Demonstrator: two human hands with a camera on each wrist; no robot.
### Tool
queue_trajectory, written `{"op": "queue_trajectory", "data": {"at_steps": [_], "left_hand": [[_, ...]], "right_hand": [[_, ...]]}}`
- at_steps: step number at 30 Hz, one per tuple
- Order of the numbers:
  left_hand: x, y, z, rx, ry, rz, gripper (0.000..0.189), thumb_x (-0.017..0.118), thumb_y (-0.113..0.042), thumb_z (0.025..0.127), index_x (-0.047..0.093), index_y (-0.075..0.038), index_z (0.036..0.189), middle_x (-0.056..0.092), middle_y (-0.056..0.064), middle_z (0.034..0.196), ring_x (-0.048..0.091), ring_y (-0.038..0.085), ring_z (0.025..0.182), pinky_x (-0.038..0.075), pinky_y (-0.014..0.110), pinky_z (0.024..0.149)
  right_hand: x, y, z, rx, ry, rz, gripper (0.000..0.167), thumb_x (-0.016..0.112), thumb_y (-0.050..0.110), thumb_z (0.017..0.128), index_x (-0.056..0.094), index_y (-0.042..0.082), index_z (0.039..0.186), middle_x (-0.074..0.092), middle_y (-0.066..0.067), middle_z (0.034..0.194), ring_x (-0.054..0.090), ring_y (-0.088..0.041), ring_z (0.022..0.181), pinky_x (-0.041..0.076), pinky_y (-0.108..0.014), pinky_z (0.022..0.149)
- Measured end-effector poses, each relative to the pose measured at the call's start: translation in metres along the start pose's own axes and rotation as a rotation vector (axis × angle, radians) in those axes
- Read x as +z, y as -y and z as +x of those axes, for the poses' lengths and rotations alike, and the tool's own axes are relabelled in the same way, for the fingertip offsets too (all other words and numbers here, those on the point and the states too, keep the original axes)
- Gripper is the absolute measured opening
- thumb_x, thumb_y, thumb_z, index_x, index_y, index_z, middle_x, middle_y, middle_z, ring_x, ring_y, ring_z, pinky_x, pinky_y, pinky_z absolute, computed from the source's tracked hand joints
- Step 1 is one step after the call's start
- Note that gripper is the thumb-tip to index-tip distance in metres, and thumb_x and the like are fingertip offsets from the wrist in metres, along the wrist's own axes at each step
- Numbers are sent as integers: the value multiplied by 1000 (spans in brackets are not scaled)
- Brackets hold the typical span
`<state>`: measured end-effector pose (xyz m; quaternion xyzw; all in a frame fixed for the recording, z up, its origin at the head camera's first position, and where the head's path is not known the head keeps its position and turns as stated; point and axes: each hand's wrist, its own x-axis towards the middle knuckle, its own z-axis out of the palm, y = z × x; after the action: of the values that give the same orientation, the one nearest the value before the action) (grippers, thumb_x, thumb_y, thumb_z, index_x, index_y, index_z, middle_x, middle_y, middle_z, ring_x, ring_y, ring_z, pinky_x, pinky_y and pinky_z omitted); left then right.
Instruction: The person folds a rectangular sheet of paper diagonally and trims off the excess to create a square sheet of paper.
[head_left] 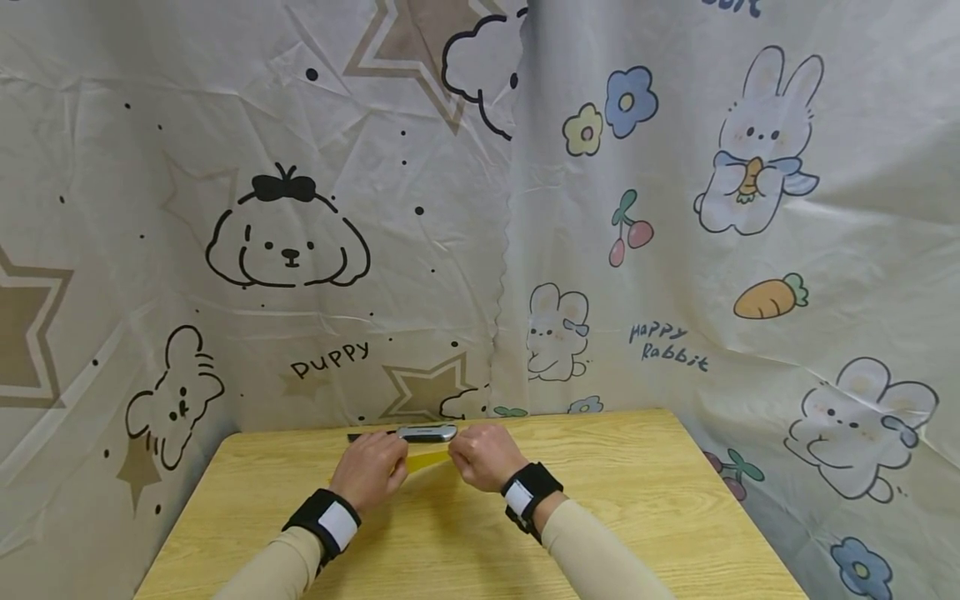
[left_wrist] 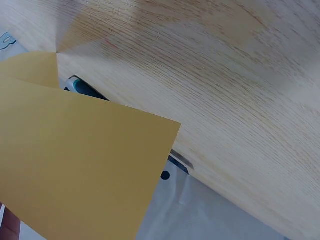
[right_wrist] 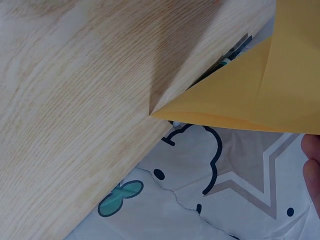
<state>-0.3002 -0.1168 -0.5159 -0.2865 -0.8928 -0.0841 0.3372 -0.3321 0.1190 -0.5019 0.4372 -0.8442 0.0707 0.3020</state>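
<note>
Between my two hands is a sheet of yellow paper (head_left: 427, 461), held above the table. My left hand (head_left: 370, 469) pinches its left side, and my right hand (head_left: 486, 457) grips the right side with curled fingers. The paper (left_wrist: 95, 155) is bent over in the left wrist view, a broad flap facing the camera. In the right wrist view the paper (right_wrist: 220, 100) narrows to a pointed corner close over the wood. Fingertips (right_wrist: 312, 170) show at that view's right edge, beside the sheet. Much of the paper is hidden behind my hands in the head view.
Just beyond my hands, a slim grey-and-black tool resembling a utility knife (head_left: 426, 432) lies near the back edge of the wooden table (head_left: 600, 508). Behind the table hangs a pale cloth (head_left: 450, 250) printed with puppies, rabbits and stars.
</note>
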Motion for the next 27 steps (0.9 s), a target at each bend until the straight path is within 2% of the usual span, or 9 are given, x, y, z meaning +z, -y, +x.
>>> {"op": "queue_trajectory", "data": {"at_steps": [9, 15, 20, 27], "left_hand": [[1, -1, -2, 4, -20, -22, 21, 68, -11, 74, 51, -20, 67, 45, -11, 64, 41, 10, 61, 36, 27, 59], [1, -3, -3, 13, -17, -2, 20, 69, -13, 73, 52, -21, 67, 48, -11, 65, 41, 10, 61, 37, 27, 59], [2, 0, -6, 14, -26, -5, 21, 69, -12, 73, 51, -20, 67, 50, -10, 67, 43, 10, 62, 38, 28, 59], [4, 10, -17, 7, -45, -32, 24, 68, -9, 72, 47, -21, 66, 43, -12, 64, 38, 8, 60, 30, 25, 56]], "right_hand": [[-2, 2, -1, -11, 2, -1, 17, 65, 11, 80, 67, 24, 70, 51, 15, 59, 41, 2, 53, 34, -13, 50], [2, 1, -3, -16, -1, -7, 18, 64, 10, 80, 68, 25, 70, 53, 15, 60, 43, 2, 54, 35, -13, 50], [2, -1, -4, -15, -10, -5, 18, 64, 11, 81, 65, 24, 69, 50, 15, 59, 41, 2, 54, 32, -13, 49], [1, -3, -6, -11, -18, -8, 21, 64, 11, 82, 61, 24, 66, 42, 14, 57, 36, 0, 52, 27, -14, 49]]}}
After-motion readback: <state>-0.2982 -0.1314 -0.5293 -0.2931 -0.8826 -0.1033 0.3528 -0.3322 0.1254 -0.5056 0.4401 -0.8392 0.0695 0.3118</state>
